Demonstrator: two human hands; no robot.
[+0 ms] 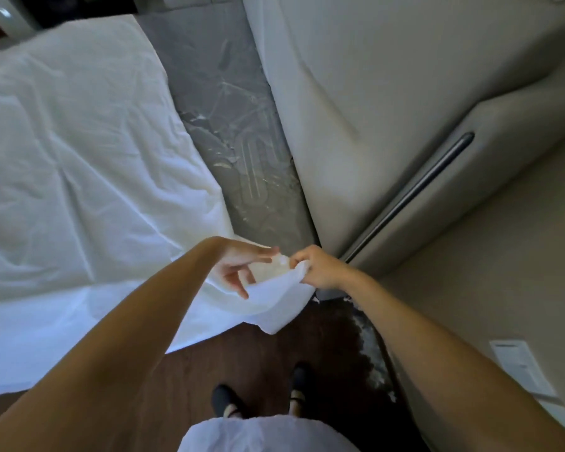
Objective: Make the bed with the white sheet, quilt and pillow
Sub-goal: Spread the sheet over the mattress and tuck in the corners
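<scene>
Head view: a white sheet (pixel 79 164) lies crumpled over the bed, filling the left half of the frame, its lower edge hanging toward the dark wood floor (pixel 274 363). Its near corner is lifted just below the middle of the frame, between both hands. The right hand (pixel 317 267) has its fingers curled round the corner, gripping a bunch of cloth. The left hand (pixel 242 265) touches the same corner from the left, fingers mostly straight and spread, fingertips against the fabric; whether thumb and finger pinch it cannot be told. A grey strip of bare mattress (pixel 229 125) runs up the middle beside the sheet. A beige padded headboard (pixel 388 109) with a dark metal trim line (pixel 415 190) fills the upper right. Two dark shoes (pixel 229 402) stand on the floor at the bottom centre.
</scene>
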